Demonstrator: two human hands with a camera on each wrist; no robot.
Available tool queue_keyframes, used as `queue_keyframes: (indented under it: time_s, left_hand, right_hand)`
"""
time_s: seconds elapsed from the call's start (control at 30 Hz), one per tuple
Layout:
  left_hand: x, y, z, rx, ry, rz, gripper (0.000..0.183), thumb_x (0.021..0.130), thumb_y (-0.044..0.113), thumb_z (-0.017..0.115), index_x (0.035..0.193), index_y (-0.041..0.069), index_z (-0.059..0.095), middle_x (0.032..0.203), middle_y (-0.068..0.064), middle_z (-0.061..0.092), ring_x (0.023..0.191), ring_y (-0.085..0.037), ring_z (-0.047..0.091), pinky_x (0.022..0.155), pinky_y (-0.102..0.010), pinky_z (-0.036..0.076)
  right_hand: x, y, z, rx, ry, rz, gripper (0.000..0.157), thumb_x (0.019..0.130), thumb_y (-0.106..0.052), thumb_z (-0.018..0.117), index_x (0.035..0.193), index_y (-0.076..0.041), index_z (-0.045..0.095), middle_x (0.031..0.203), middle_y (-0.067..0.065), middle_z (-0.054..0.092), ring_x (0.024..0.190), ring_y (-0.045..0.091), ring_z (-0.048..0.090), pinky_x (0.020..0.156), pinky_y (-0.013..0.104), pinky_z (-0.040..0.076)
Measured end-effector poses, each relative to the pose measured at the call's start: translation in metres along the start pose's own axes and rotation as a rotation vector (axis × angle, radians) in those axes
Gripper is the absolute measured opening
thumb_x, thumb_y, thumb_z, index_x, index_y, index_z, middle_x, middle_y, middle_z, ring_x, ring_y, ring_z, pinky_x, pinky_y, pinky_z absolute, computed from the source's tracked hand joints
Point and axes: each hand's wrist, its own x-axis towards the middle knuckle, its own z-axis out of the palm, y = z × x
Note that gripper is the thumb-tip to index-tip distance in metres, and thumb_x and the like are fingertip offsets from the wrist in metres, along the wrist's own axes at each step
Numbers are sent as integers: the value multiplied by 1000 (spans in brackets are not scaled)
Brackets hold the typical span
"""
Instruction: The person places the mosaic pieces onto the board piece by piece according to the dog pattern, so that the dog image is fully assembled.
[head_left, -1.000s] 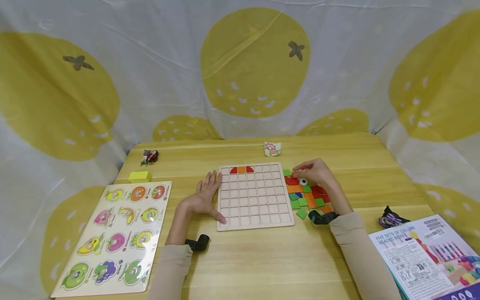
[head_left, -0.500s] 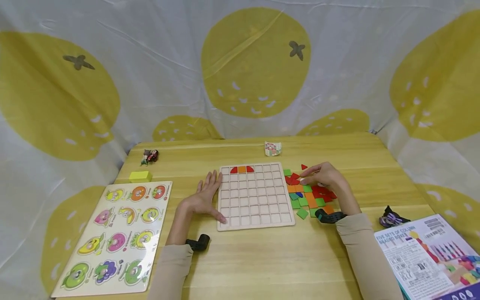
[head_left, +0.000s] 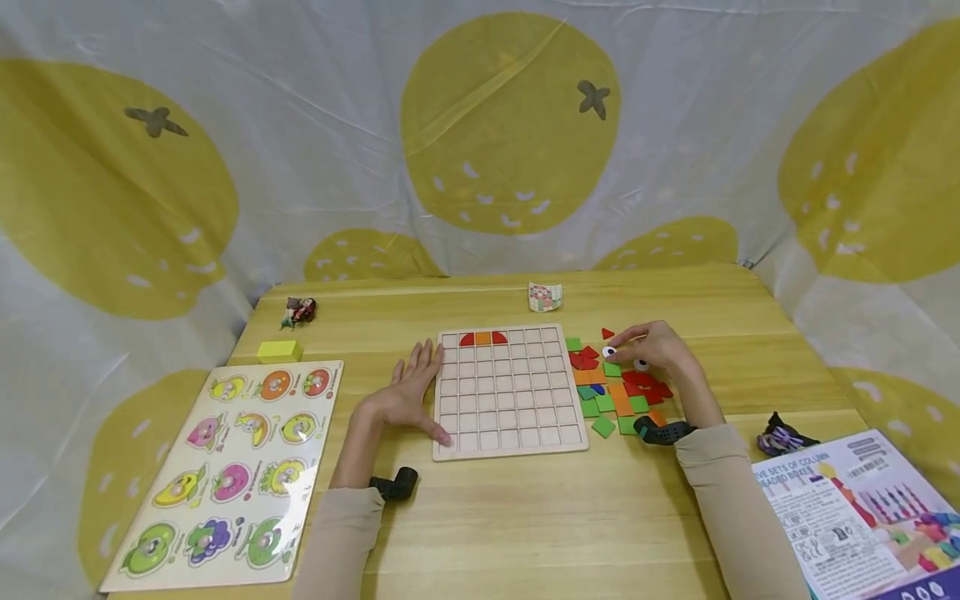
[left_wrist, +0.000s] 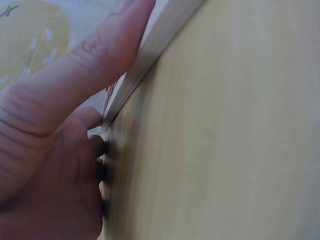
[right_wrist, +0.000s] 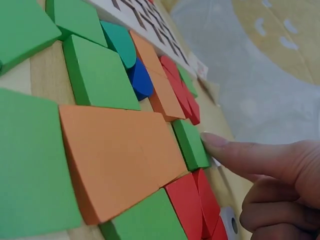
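A pale wooden grid board (head_left: 510, 392) lies mid-table, with two red quarter-round pieces and an orange square (head_left: 483, 338) in its top row. My left hand (head_left: 405, 400) rests spread along the board's left edge, thumb on its lower left corner; the left wrist view shows the thumb (left_wrist: 100, 60) over the board's side. To the right, my right hand (head_left: 656, 348) has its thumb and index finger around a round white eye piece (head_left: 610, 352), just beyond a green square tile (head_left: 612, 369). In the right wrist view the thumb hides most of that piece.
Loose green, orange, red and blue tiles (head_left: 617, 398) lie against the board's right side. A second eye piece (head_left: 641, 365) is below the right hand. A fruit puzzle (head_left: 232, 475) and yellow block (head_left: 280, 352) are at left, a printed box (head_left: 855, 508) at right, a patterned card (head_left: 545, 297) behind.
My right hand has moved right and let go of a red triangle, which now lies behind the tiles. Its fingertips are now at the white eye piece, shifted slightly away. The left hand stays put.
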Motion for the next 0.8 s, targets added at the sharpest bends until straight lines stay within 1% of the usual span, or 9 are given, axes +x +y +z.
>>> queue_keyframes:
  time_s: [0.17, 0.27, 0.33, 0.4, 0.5, 0.57, 0.63, 0.7, 0.8]
  left_hand:
    - [0, 0, -1, 3, 1, -4, 149, 53, 52, 89, 154, 10, -12, 159, -17, -23, 148, -34, -23, 119, -59, -11]
    - [-1, 0, -1, 0, -1, -5, 149, 54, 51, 89, 154, 10, -12, 159, -17, -23, 148, -34, -23, 119, -59, -11]
    - [-1, 0, 0, 0, -3, -6, 149, 53, 52, 89, 154, 10, -12, 159, -17, -23, 148, -34, -23, 119, -59, -11]
    - [-1, 1, 0, 2, -5, -8, 149, 53, 52, 89, 154, 11, -12, 159, -16, -23, 148, -33, -23, 119, -58, -11]
    - [-1, 0, 0, 1, -4, -7, 149, 53, 52, 89, 154, 10, -12, 159, -17, -23, 148, -34, -23, 119, -59, -11]
    - [-1, 0, -1, -3, -2, -1, 149, 54, 52, 89, 154, 10, -12, 159, -17, -23, 148, -34, -23, 119, -59, -11]
    - [-1, 0, 0, -7, 1, 0, 149, 54, 51, 90, 154, 10, -12, 159, -17, -23, 148, -35, -23, 119, -59, -11]
    - [0, -1, 0, -7, 3, 1, 149, 54, 51, 90, 154, 10, -12, 159, -17, -23, 148, -35, -23, 118, -60, -10]
    - [-1, -1, 1, -2, 0, -2, 149, 54, 51, 89, 154, 10, -12, 159, -18, -24, 148, -35, -23, 118, -60, -10]
  right_hand:
    - [1, 0, 0, -16, 3, -13, 39, 77, -29, 81, 107, -5, 72, 54, -8, 42, 50, 13, 37, 48, 25, 34]
    - [3, -2, 1, 5, 2, -6, 39, 77, -28, 81, 107, -5, 72, 60, -6, 54, 52, 13, 42, 50, 25, 38]
    - [4, -3, 1, 23, -5, -4, 40, 76, -27, 82, 109, -5, 71, 62, -5, 58, 52, 14, 46, 51, 26, 41]
    - [5, -5, 2, 25, -4, -6, 40, 75, -26, 83, 108, -6, 72, 58, -5, 55, 51, 14, 46, 50, 26, 42]
    - [6, -6, 3, -10, -2, -36, 41, 74, -25, 84, 107, -5, 72, 52, -8, 43, 48, 14, 41, 47, 26, 38]
    - [6, -6, 4, -43, 17, -70, 38, 74, -25, 84, 104, -4, 72, 52, -7, 36, 48, 14, 37, 47, 26, 35]
    - [6, -7, 5, -60, 27, -110, 36, 76, -25, 83, 103, -4, 73, 55, -7, 34, 50, 14, 34, 47, 26, 32]
    - [5, -13, 7, -54, 33, -148, 32, 77, -26, 82, 101, -6, 74, 55, -5, 31, 50, 14, 29, 47, 27, 29]
    - [4, -30, 19, -20, -11, -205, 29, 79, -27, 80, 102, -10, 74, 55, -4, 25, 49, 14, 22, 48, 28, 25]
